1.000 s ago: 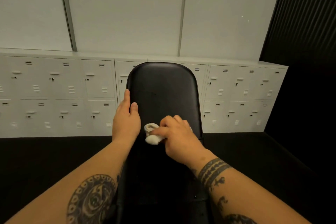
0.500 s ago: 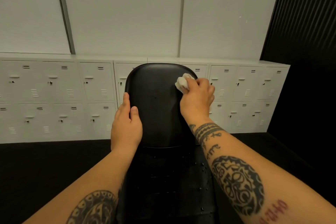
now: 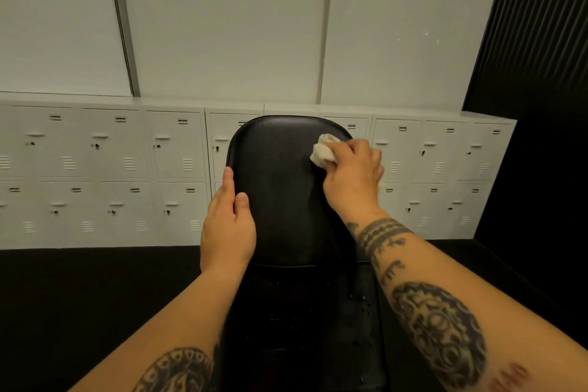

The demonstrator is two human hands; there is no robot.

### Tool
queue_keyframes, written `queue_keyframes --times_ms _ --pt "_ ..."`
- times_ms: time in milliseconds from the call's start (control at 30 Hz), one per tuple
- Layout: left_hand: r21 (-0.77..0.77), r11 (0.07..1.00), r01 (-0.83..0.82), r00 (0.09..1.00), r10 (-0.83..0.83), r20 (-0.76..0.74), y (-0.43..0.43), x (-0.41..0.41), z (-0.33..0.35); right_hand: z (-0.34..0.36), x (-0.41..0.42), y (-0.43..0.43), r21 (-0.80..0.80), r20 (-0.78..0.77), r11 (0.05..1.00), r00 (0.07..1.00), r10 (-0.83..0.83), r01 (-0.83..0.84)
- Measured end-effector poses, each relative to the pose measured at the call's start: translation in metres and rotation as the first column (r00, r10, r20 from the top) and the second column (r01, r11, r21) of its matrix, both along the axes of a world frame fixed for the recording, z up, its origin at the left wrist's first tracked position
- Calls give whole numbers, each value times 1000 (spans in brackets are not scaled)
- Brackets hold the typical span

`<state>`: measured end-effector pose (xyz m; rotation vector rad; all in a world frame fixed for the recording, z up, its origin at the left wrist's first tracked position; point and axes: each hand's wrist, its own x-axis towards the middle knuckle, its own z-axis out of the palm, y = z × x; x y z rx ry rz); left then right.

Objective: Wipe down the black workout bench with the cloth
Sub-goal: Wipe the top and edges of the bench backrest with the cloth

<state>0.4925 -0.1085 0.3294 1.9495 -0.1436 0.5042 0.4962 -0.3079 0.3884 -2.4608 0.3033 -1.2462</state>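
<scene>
The black workout bench (image 3: 280,187) runs away from me, its padded back section raised with a rounded top end. My right hand (image 3: 353,176) grips a bunched white cloth (image 3: 324,149) and presses it against the pad's upper right corner. My left hand (image 3: 227,226) rests on the pad's left edge, thumb on top and fingers wrapped around the side. The lower seat section (image 3: 302,328) lies dark between my forearms.
A low double row of white lockers (image 3: 111,168) lines the wall behind the bench. White wall panels (image 3: 222,41) rise above them. A black ribbed wall (image 3: 541,57) stands on the right. The floor (image 3: 95,296) is black on both sides.
My right hand carried the cloth from the middle of the pad up to its upper right corner, then stayed there. My left hand kept its hold on the left edge.
</scene>
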Motion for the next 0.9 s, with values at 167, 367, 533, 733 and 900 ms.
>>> queue_keyframes --times_ms 167,367,533,733,900 --pt "-24 1000 15 1000 -14 13 1 1 -1 18 27 47 -119 12 989 996 87 -85" --pt "-38 999 1 1000 0 17 1 1 -2 -15 -8 55 -341 -171 820 888 427 -460" --pt "-1 1000 -20 1000 20 -21 -2 -9 4 -45 -68 23 -266 -336 790 821 461 -552" --pt "-1 1000 -22 1000 22 -13 -3 -14 6 -65 -85 -13 24 -107 965 959 261 -260" --pt "12 1000 -25 1000 25 -1 -2 -8 4 -28 -39 -8 164 -57 980 991 124 -113"
